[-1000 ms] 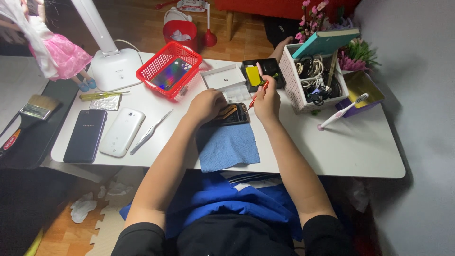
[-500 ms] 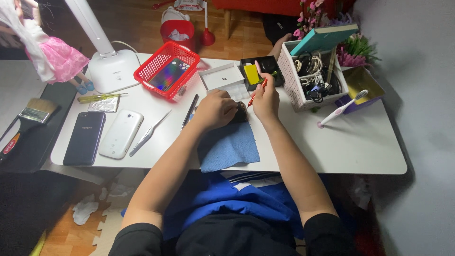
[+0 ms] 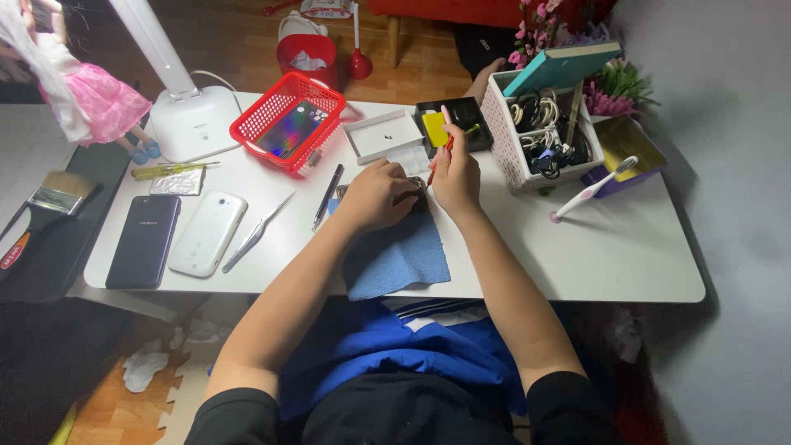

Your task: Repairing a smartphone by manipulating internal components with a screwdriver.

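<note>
My left hand (image 3: 377, 196) presses down on a small dark device (image 3: 410, 196) that lies on a blue cloth (image 3: 397, 259) at the middle of the white table (image 3: 577, 247). My right hand (image 3: 456, 173) grips a thin red-handled tool (image 3: 439, 147) like a pen, its tip pointing down at the device's right edge. Most of the device is hidden under my fingers.
Left of my hands lie a dark pen-like tool (image 3: 327, 196), tweezers (image 3: 255, 233), a white phone (image 3: 208, 233) and a dark blue phone (image 3: 145, 240). A red basket (image 3: 286, 119) with a phone, a lamp base (image 3: 194, 122), small trays (image 3: 381, 134), a white cable crate (image 3: 540, 136) and a toothbrush (image 3: 592, 189) stand behind.
My left hand has stayed on the device while my right hand has shifted slightly with the red tool. The view has tilted a little.
</note>
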